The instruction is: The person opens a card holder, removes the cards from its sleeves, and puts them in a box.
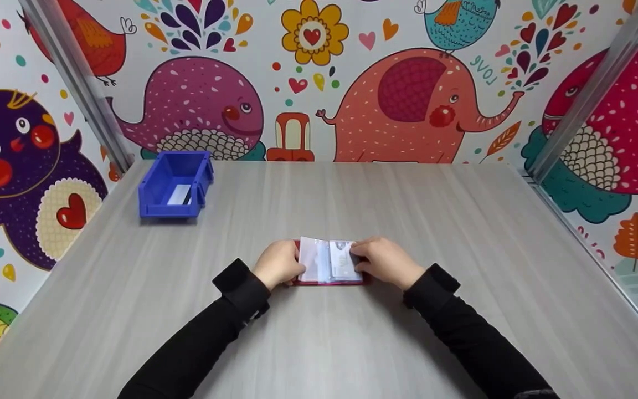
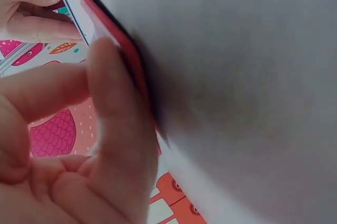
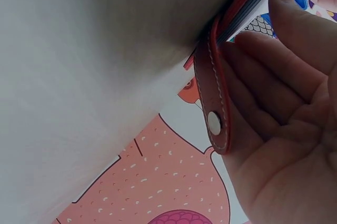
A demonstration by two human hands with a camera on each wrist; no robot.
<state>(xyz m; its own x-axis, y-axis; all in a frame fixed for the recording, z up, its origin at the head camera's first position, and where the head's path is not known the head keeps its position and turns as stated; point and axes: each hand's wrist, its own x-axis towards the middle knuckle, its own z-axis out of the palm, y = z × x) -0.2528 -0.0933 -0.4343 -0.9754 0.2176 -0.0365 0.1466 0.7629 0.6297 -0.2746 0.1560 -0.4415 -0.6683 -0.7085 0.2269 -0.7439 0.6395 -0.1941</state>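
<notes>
A red card holder [image 1: 330, 284] lies spread flat on the table, with clear plastic sleeves inside. A pale sleeve [image 1: 313, 260] covers its left half; a printed card [image 1: 342, 260] shows through the right one. My left hand [image 1: 279, 264] grips the left edge, its thumb on the inside in the left wrist view. My right hand [image 1: 388, 262] holds the right edge, the thumb over the stacked sleeves. In the right wrist view, a strap [image 3: 213, 97] with a metal snap sticks out beside the right fingers. The left fingertips behind the cover are partly hidden.
A blue plastic bin [image 1: 166, 210] stands at the table's back left, holding a white card [image 1: 179, 194] with a dark stripe. The wood-grain table [image 1: 330, 343] meets cartoon-printed walls [image 1: 308, 83] at the back and sides. Metal posts [image 1: 78, 83] rise at the back corners.
</notes>
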